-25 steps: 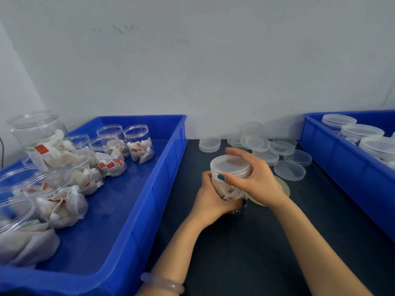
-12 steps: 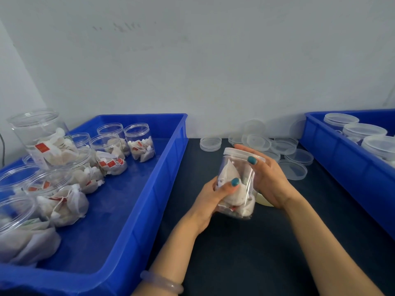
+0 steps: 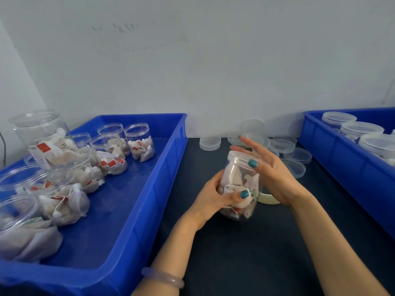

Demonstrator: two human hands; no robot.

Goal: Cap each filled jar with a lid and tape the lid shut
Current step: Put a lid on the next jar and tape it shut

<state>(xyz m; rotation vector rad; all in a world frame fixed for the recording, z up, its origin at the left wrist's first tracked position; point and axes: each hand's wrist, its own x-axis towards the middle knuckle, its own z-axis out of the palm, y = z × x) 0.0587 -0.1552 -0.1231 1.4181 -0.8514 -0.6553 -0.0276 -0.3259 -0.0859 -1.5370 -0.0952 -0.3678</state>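
A clear jar (image 3: 240, 184) filled with white tea bags is tilted above the dark table, with a clear lid (image 3: 240, 158) on its mouth. My left hand (image 3: 215, 199) grips the jar's lower body, thumb across the front. My right hand (image 3: 271, 174) is at the jar's right side with straight fingers spread past the lid and its thumb touching the lid's rim. A roll of tape (image 3: 268, 199) lies on the table behind the jar, mostly hidden by my right hand.
A blue bin (image 3: 136, 210) at left holds several uncapped filled jars (image 3: 140, 144). Loose clear lids (image 3: 210, 143) lie at the back of the table. Another blue bin (image 3: 342, 159) at right holds capped jars (image 3: 361, 129).
The jar went from upright on the table, right hand pressing on its lid, to lifted and tilted. My right hand's fingers have opened and straightened beside the lid.
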